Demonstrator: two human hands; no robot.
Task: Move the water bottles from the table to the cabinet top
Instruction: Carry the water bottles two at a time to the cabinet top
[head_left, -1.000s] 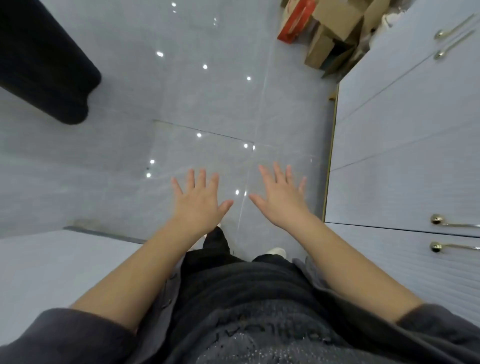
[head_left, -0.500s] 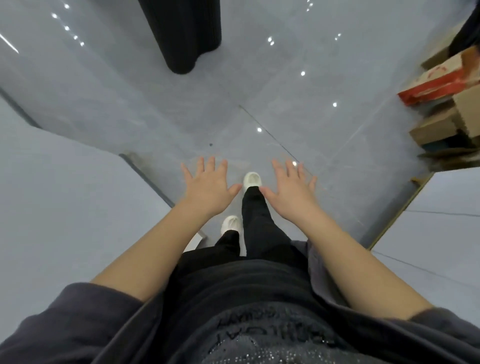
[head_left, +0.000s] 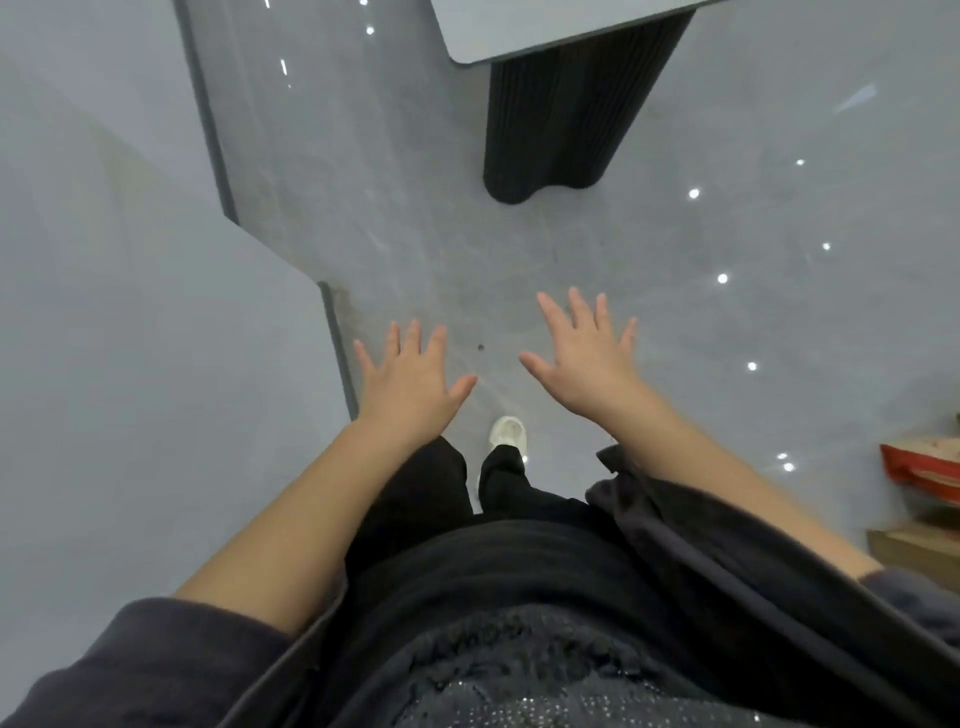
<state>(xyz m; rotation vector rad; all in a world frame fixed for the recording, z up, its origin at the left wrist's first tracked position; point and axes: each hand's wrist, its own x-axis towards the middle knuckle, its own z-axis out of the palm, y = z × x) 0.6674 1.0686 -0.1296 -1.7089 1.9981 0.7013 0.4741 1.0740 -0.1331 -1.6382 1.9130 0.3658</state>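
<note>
Turning: we have swung away from the cabinet with brass handles that stood at our right a second ago; it is gone from view, and a bench corner now lies ahead of both grips.
Left grip: our left hand (head_left: 408, 382) is spread wide, palm down, holding nothing.
Right grip: our right hand (head_left: 584, 358) is likewise splayed wide and empty, just beside the left, a gap of floor between them.
Below the grips: one white shoe (head_left: 508, 432) steps onto the glossy grey floor (head_left: 779, 312).
Beyond the fingertips: the bench (head_left: 519, 31) shows only a rounded pale corner, over its dark ribbed pedestal (head_left: 566, 119).
Water bottles: none in view; we judge they stand further along the bench top, out of frame.
Meaning: with both grips free, this reads as the walk to the bench for a pick-up; how many bottles remain we cannot tell.
Containers: right of the right grip, at the frame edge, a red carton (head_left: 922, 467) and a cardboard box (head_left: 919, 553); their contents are hidden.
</note>
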